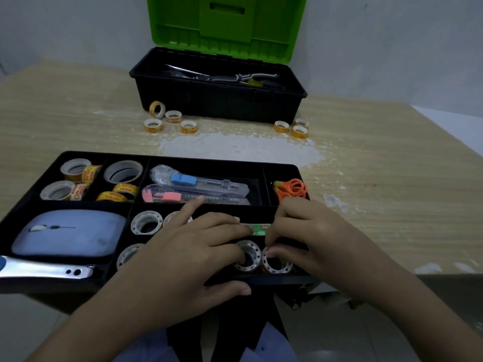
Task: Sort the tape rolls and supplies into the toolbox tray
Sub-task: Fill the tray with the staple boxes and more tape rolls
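Note:
The black toolbox tray (86, 155) lies at the table's near edge. Its front middle compartment holds several clear tape rolls (145, 222). My left hand (188, 246) lies over that compartment, fingers stretched across the rolls, thumb on the tray's front rim. My right hand (311, 236) curls over the right end of it, fingertips on a clear roll (277, 262) beside another roll (248, 254). A small green box (261, 228) shows between my hands. Small yellow tape rolls (154, 125) and more yellow rolls (299, 131) lie loose in front of the toolbox.
The open black toolbox (219, 100) with a green lid (224, 24) stands at the back, tools inside. The tray also holds larger tape rolls (122, 171), utility knives (201, 182), orange scissors (291, 189), a blue mouse (70, 231) and a metal tool (44, 269).

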